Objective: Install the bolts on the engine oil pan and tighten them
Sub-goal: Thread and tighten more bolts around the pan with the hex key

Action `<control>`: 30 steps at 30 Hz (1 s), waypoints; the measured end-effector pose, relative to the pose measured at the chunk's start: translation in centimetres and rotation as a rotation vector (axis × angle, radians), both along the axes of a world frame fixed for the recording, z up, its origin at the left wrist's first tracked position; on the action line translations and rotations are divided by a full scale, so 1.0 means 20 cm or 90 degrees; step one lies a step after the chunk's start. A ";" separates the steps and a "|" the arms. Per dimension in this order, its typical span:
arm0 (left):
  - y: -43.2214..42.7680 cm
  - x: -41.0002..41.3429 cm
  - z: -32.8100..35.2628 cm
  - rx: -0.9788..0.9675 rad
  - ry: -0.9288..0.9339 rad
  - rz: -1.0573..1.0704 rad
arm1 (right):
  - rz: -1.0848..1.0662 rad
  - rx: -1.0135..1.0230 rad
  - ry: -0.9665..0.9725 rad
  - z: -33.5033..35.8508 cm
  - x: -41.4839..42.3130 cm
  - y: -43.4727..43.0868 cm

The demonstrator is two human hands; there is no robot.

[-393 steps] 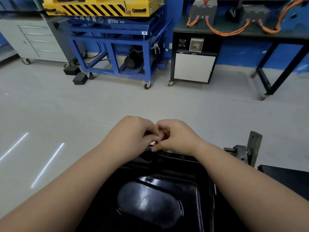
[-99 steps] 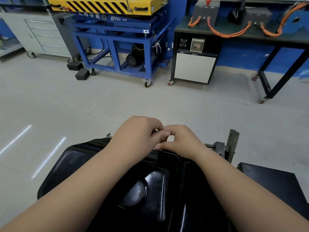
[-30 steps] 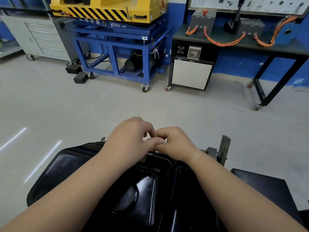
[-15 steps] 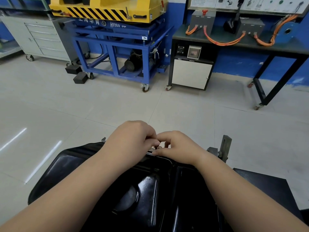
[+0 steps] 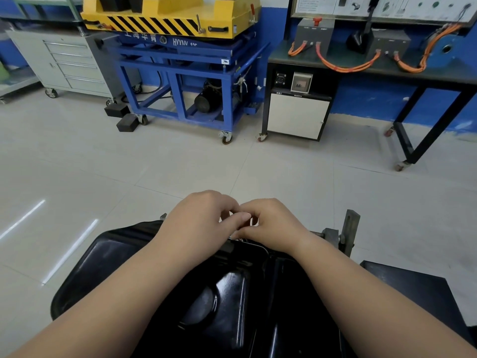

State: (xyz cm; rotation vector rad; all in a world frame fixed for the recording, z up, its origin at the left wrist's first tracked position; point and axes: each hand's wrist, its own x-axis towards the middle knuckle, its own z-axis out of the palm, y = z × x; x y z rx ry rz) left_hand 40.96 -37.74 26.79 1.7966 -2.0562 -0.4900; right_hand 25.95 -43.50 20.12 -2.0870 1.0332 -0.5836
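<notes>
Low at 6 o'clock and spreading toward 8, the black oil pan [image 5: 103,267], far rim up at centre. On that rim from the 9 o'clock side, the left hand [image 5: 204,220], fingers curled, thumb tip pushed against the other hand's fingers. From the 3 o'clock side, the right hand [image 5: 271,226], likewise curled over the same spot on the flange. No bolt in sight: hidden under the knuckles if there at all, so impossible to say whether pinched in either hand or absent.

Probably hand-starting a bolt at the far flange. Risks from here:
- Cross-threading, from turning blind with the bolt leaning.
- Losing it over the rim to the floor [image 5: 258,174] at 12 o'clock, from a slipped pinch.
- Nudging the pan off its holes, from both wrists bearing down.

Further out at 3 o'clock, a grey metal bracket [image 5: 348,228] just beside the right wrist: easy to knock when pulling back.
</notes>
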 end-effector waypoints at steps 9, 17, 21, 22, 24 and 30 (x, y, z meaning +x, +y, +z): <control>0.00 -0.02 -0.02 -0.004 -0.028 -0.033 | 0.024 0.071 -0.061 0.01 -0.04 0.04; 0.00 -0.04 -0.03 -0.004 -0.057 -0.094 | 0.045 0.051 0.026 0.02 -0.04 0.06; 0.01 -0.02 -0.04 -0.056 -0.002 -0.055 | -0.026 0.063 -0.023 0.01 -0.04 0.04; 0.02 -0.01 -0.04 -0.075 0.003 -0.036 | -0.036 0.069 -0.036 0.00 -0.03 0.04; 0.03 0.00 -0.05 -0.087 0.010 -0.005 | -0.039 0.068 -0.049 0.00 -0.02 0.03; 0.04 -0.02 -0.05 -0.047 0.013 0.004 | -0.031 0.105 -0.113 -0.02 0.01 0.03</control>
